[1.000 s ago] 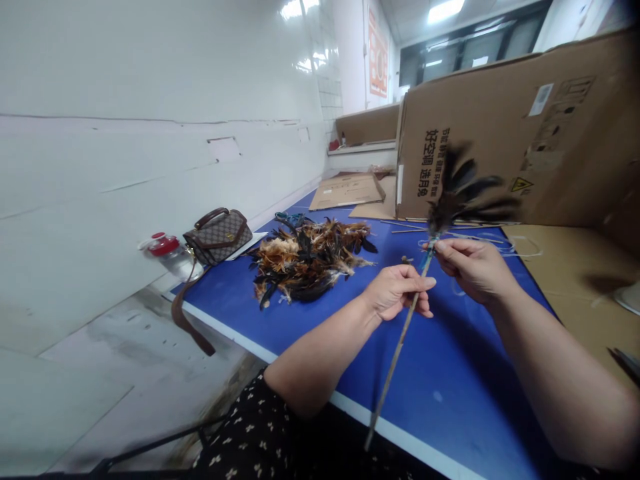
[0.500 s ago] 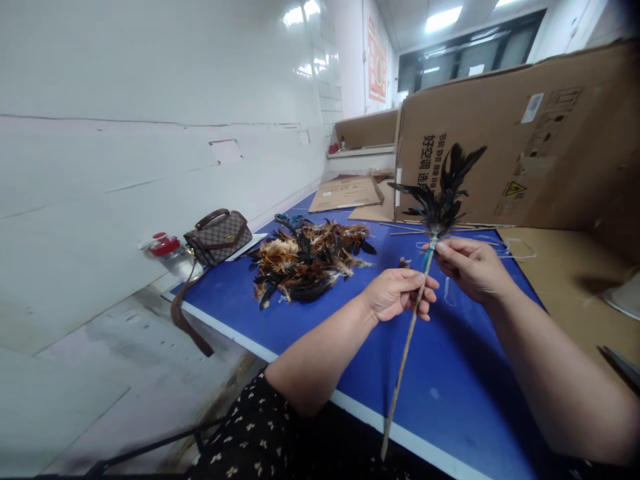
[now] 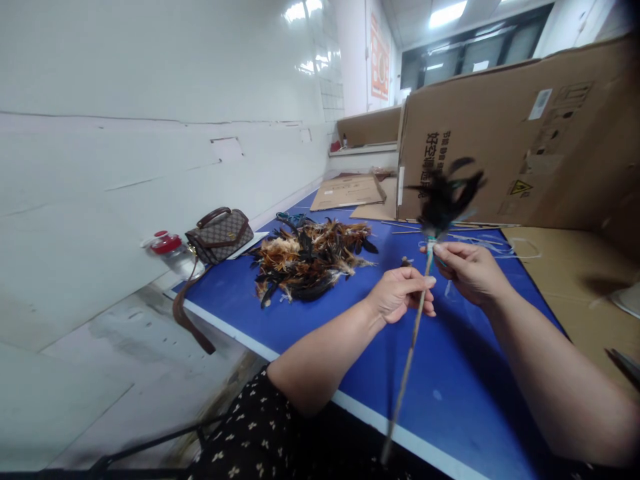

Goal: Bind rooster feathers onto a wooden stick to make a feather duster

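A thin wooden stick (image 3: 407,367) slants upward in front of me, its lower end past the table's near edge. Dark feathers (image 3: 440,203), blurred by motion, spread from its top. Pale and teal binding (image 3: 431,245) wraps the stick just under them. My left hand (image 3: 397,295) is closed on the stick below the binding, thumb against finger. At the binding, my right hand (image 3: 467,270) pinches the stick's top; whether it also grips a loose strand is hidden. A pile of brown, tan and black feathers (image 3: 310,260) lies left of my hands.
The blue table (image 3: 325,340) has a pale near edge. A patterned handbag (image 3: 220,237) and a red-lidded container (image 3: 173,252) are at left. Behind my right hand stands a large cardboard box (image 3: 490,147). Thin sticks and white strands lie before it. Dark blades (image 3: 623,367) show at far right.
The feather head has turned and is now smeared by motion, its feathers pointing differently. The stick has rolled between my fingers. Both hands stay nearly in place.
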`<state>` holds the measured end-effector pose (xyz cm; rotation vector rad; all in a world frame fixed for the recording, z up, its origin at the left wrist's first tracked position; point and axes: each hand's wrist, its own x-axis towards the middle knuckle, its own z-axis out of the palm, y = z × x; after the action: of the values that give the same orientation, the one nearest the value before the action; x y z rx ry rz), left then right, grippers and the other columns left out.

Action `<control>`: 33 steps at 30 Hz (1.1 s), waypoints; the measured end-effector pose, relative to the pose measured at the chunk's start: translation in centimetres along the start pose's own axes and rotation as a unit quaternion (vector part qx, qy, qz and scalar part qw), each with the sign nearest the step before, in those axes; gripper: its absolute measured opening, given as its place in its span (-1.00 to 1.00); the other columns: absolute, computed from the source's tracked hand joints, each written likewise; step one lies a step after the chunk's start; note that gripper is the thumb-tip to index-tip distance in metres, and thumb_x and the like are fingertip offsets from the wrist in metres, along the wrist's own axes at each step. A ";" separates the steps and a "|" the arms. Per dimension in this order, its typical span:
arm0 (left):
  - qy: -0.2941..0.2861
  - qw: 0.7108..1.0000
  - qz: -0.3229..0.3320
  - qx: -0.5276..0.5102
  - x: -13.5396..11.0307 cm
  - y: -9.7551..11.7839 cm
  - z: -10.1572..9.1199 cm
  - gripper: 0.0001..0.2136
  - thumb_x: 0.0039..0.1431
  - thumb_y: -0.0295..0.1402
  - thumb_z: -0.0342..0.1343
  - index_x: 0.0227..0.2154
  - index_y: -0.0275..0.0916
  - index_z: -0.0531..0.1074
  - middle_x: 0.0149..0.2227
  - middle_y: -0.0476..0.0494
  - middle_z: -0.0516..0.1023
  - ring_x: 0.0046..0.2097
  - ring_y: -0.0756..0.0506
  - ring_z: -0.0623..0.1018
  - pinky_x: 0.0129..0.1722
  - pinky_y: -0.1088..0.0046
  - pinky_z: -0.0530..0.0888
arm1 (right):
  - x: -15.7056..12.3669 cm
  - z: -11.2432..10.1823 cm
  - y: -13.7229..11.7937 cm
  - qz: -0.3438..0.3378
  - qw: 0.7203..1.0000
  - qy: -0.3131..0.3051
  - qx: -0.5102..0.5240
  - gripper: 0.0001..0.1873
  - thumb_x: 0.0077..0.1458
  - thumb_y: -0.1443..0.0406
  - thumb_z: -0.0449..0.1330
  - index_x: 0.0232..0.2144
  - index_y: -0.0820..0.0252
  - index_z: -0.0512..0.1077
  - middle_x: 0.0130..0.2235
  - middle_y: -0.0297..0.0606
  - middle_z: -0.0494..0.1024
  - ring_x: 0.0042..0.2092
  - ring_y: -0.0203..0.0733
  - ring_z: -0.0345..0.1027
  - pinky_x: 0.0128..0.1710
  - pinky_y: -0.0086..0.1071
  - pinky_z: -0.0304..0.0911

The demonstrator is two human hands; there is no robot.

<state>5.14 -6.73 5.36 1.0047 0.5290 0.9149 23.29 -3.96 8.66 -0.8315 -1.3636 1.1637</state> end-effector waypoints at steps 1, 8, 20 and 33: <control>0.009 1.000 0.006 0.007 0.0 -0.1 0.1 -0.38 -0.23 0.02 0.63 -0.43 -0.26 0.34 -0.52 -0.02 0.56 -0.56 -0.04 0.57 -0.45 0.32 0.64 | 0.0 0.0 0.1 0.002 1.000 0.001 -0.006 -0.41 -0.05 -0.13 0.60 -0.28 0.28 0.69 -0.56 -0.44 0.17 -0.51 -0.40 -0.07 -0.52 -0.40 -0.17; 0.065 0.996 0.038 0.042 0.3 -0.5 0.6 -0.32 -0.27 0.09 0.62 -0.44 -0.21 0.25 -0.57 0.10 0.48 -0.63 0.02 0.49 -0.55 0.43 0.53 | 0.1 -0.1 0.5 0.008 1.000 0.001 -0.007 -0.37 -0.04 -0.16 0.58 -0.23 0.29 0.70 -0.57 -0.45 0.16 -0.51 -0.38 -0.06 -0.51 -0.40 -0.16; 0.045 0.999 -0.015 -0.017 1.3 -2.4 -0.8 -0.36 0.07 0.26 0.40 -0.29 -0.33 0.50 -0.51 -0.01 0.48 -0.55 0.02 0.47 -0.54 0.43 0.54 | 0.4 -0.4 1.2 0.006 0.999 0.035 -0.014 -0.35 -0.11 -0.22 0.58 -0.39 0.24 0.62 -0.60 -0.42 0.20 -0.55 -0.40 -0.09 -0.55 -0.42 -0.18; 0.214 0.961 -0.017 0.173 3.7 -2.7 -4.8 -0.64 0.48 -0.10 0.12 -0.36 -0.27 0.46 -0.53 0.02 0.44 -0.59 0.03 0.40 -0.48 0.46 0.46 | -0.2 -1.4 6.3 0.096 0.993 0.068 -0.005 -0.43 -0.17 -0.17 0.62 -0.47 0.14 0.58 -0.59 -0.34 0.17 -0.53 -0.30 -0.02 -0.56 -0.31 -0.17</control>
<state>4.63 -1.89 0.84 1.1091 1.0973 1.0366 23.82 -2.23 2.41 -1.0484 -1.1991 1.2252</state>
